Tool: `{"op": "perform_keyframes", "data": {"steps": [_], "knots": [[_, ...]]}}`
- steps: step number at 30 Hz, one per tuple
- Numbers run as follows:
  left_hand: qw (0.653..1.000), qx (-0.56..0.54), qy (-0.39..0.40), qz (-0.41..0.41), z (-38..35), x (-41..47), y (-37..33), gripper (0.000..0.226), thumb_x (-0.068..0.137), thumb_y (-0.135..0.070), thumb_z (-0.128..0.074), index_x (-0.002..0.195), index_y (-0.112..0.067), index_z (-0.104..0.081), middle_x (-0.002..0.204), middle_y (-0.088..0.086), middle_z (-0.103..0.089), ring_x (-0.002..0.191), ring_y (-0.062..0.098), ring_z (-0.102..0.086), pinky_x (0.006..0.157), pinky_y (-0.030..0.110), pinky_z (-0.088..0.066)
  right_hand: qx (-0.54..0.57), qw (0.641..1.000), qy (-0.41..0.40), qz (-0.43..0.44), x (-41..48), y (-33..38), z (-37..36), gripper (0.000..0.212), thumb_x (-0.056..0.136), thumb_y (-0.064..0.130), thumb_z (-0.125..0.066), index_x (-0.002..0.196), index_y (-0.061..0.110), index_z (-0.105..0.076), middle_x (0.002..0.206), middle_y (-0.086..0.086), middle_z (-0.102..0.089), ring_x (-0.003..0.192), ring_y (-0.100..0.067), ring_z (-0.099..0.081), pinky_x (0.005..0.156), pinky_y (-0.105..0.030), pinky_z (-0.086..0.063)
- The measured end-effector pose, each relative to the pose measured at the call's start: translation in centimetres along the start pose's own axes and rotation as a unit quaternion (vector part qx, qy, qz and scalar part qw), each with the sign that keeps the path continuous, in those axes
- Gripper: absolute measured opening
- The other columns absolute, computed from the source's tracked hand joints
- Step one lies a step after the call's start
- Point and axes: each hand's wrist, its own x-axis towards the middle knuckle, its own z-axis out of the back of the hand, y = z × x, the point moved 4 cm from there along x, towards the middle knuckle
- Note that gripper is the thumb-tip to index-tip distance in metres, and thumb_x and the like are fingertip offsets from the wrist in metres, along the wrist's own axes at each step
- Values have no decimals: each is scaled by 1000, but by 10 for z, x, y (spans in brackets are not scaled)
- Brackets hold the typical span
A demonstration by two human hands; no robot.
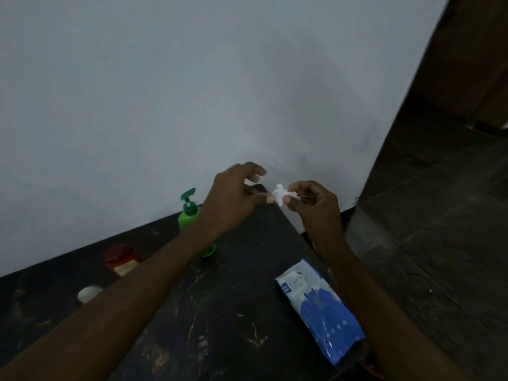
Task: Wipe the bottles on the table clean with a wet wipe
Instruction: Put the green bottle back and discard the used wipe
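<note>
A small bunched white wet wipe (281, 194) hangs in the air above the far end of the dark table (233, 312). My left hand (233, 199) pinches its left side and my right hand (313, 204) pinches its right side. A green pump bottle (189, 213) stands behind my left wrist, partly hidden by it. A red-lidded jar (122, 258) stands further left near the wall. A white rounded cap or bottle top (88, 293) shows just above my left forearm, the rest hidden.
A blue and white wipes pack (319, 309) lies on the table's right side near its edge. A pale wall (192, 92) runs behind the table. Dark tiled floor (439, 215) lies to the right.
</note>
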Motion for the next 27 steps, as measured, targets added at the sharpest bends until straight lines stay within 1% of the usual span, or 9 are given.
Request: {"op": "perform_keyframes", "data": {"steps": [3, 7, 10, 14, 16, 18, 23, 25, 27], "knots": [[995, -69, 65, 30, -49, 31, -10, 43, 75, -25, -92, 114, -17, -75, 103, -3, -76, 89, 10, -73, 78, 22, -60, 11, 1000, -25, -9, 8, -2, 38, 15, 82, 4, -75, 95, 8, -68, 94, -5, -73, 88, -17, -71, 81, -30, -59], [979, -169, 109, 38, -114, 60, -23, 25, 80, -8, -86, 104, -6, -79, 91, 5, -80, 80, 15, -77, 70, 26, -63, 5, 998, -47, -29, 16, -20, 86, 17, 85, 8, -74, 101, 5, -71, 94, -5, -74, 89, -18, -72, 83, -33, -59], [975, -182, 129, 23, -164, 78, -31, 19, 83, -10, -85, 100, -5, -80, 87, 8, -80, 78, 20, -78, 74, 36, -65, 3, 996, -71, -60, 19, -42, 123, 17, 85, 6, -72, 102, 6, -72, 94, -3, -75, 88, -16, -72, 83, -32, -59], [971, -170, 171, 10, -242, 94, -37, 13, 83, -10, -84, 95, -8, -81, 80, 1, -78, 72, 13, -76, 71, 32, -64, 22, 988, -115, -102, 14, -89, 172, 16, 86, 3, -69, 102, 6, -73, 94, -5, -76, 90, -19, -72, 84, -34, -59], [970, -153, 190, 6, -272, 98, -36, 12, 82, -15, -86, 93, -14, -82, 78, -2, -78, 73, 14, -77, 75, 39, -65, 18, 984, -134, -114, 10, -111, 188, 17, 86, 3, -69, 102, 7, -74, 95, -5, -76, 90, -20, -73, 84, -35, -59], [962, -155, 225, 15, -315, 99, -37, 11, 81, -13, -86, 92, -13, -82, 77, 1, -78, 72, 17, -77, 76, 44, -65, 8, 978, -162, -129, 0, -140, 211, 16, 86, 4, -70, 100, 10, -75, 92, -4, -76, 88, -19, -73, 83, -36, -60], [943, -113, 313, 9, -416, 85, -39, 12, 80, -12, -86, 91, -9, -81, 78, 4, -78, 71, 14, -77, 74, 36, -65, -14, 957, -231, -176, -30, -220, 263, 14, 83, 3, -73, 97, 6, -74, 87, -8, -76, 82, -26, -73, 78, -40, -60], [931, -104, 350, 16, -451, 77, -36, 11, 81, -8, -85, 91, -5, -81, 76, 6, -78, 67, 11, -76, 67, 26, -64, -18, 947, -256, -193, -44, -250, 281, 15, 81, 1, -74, 96, 4, -74, 86, -10, -75, 81, -26, -73, 75, -36, -60], [917, -91, 388, 9, -492, 67, -32, 9, 81, -5, -84, 89, -2, -80, 69, 2, -75, 58, 2, -72, 56, 13, -55, -21, 938, -275, -212, -60, -283, 298, 16, 80, 0, -74, 95, 4, -73, 86, -11, -75, 78, -20, -72, 72, -30, -59]]}}
